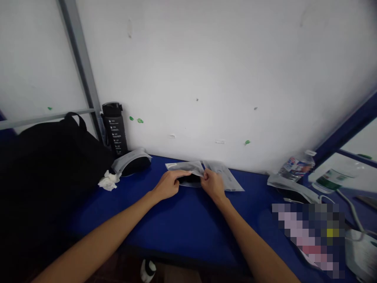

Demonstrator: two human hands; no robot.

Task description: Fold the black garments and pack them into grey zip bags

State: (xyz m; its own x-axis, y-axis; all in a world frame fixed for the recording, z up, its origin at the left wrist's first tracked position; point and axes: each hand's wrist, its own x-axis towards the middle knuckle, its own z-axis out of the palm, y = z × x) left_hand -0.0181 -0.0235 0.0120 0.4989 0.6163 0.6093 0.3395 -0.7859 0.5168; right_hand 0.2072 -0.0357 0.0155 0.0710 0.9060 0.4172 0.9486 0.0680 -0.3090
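Works with both bare hands over a smooth, dark blue surface point(173, 232). Near its back edge, handles a translucent, frosted plastic pouch point(188, 166) with black, rounded content point(190, 179). Pinches the pouch near its right end in the curled fingers of the right hand point(213, 184); lays the left hand point(168, 184) at its other end, index finger straight along the upper side, but cannot tell any firm grasp there. By judgement, is now at adjusting the pouch's edge around the black content; next, probably needs a steady right pinch and a gentle sliding of the left fingers. Just beyond the right hand, a second flat, frosted plastic pouch point(228, 179). Farther left, a tall, dark grey bottle point(114, 131); behind all, a white wall point(188, 70).
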